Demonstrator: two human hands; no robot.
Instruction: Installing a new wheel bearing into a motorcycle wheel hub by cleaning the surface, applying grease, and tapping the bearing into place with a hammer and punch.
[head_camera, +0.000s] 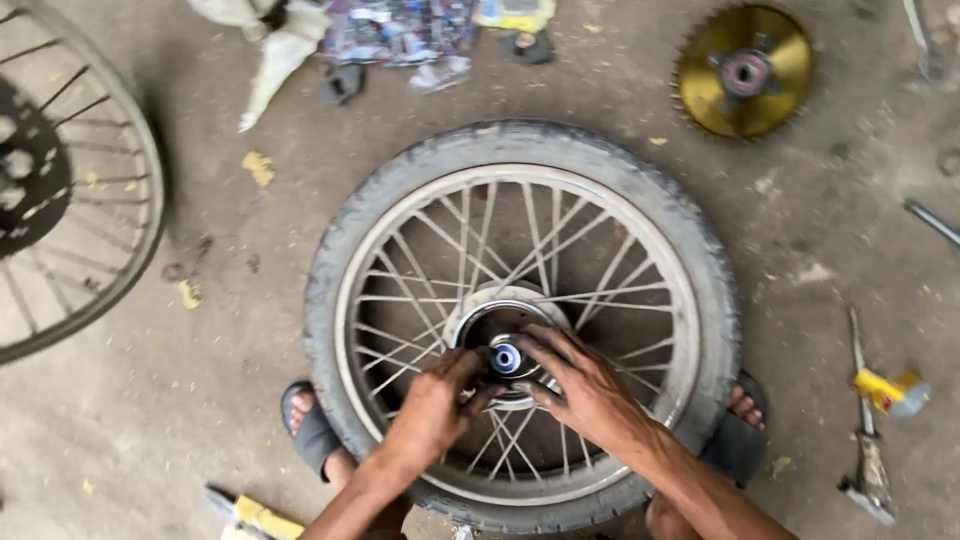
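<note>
**Spoked wheel flat on the floor, both hands at its hub**

Wheel (522, 325), tyre still on its rim, lies flat on the concrete floor (230, 330), its axle line pointing straight up toward the camera; being round, it shows no long axis; the hub (497, 322) sits a little below the middle of the view. Left hand (432, 408) rests on the hub's near-left edge, its grip curled and pressed against the metal; right hand (583, 385) lies on the near-right edge, fingers spread over hub and spokes, fingertips close to the small blue centre piece (506, 357); whether either grip pinches anything I cannot tell, the fingers covering that spot.

Two sandalled feet (312, 425) poke out from under the tyre on either side, partly hidden by it; a second spoked wheel (75, 180) is cut off at the left edge; a gold sprocket (745, 70) lies well apart at upper right. Along the top edge lie crumpled coloured packets (398, 30), blurred, beside a yellow pack (515, 14) cut off by the frame; a yellow-handled tool (868, 420) lies at far right.
</note>
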